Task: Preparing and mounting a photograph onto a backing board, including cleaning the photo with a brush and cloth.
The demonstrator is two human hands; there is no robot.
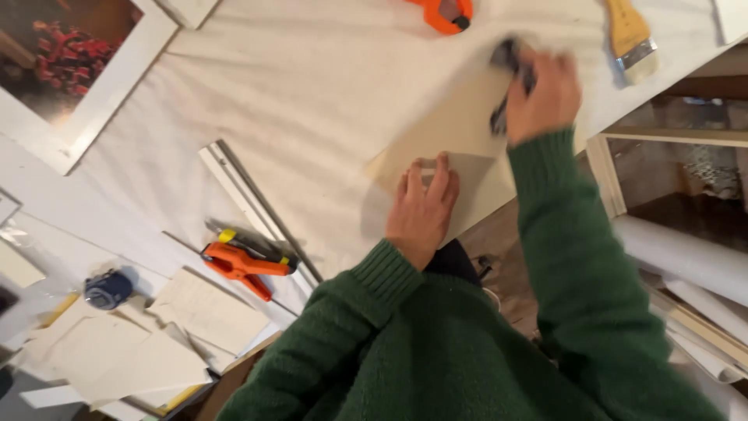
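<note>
A pale beige board (460,132) lies on the white cloth-covered table (312,93) at its near edge. My left hand (422,206) presses flat on the board's near part, fingers together. My right hand (545,93) is blurred and closed around a dark tool (505,58) held against the board's far right side. Both arms wear green knitted sleeves.
An orange clamp (446,12) and a paintbrush (633,35) lie at the far edge. A metal ruler (253,203), an orange clamp (241,265), a tape measure (107,288) and paper scraps (148,343) sit to the left. A framed picture (70,62) is far left; rolled paper (686,253) right.
</note>
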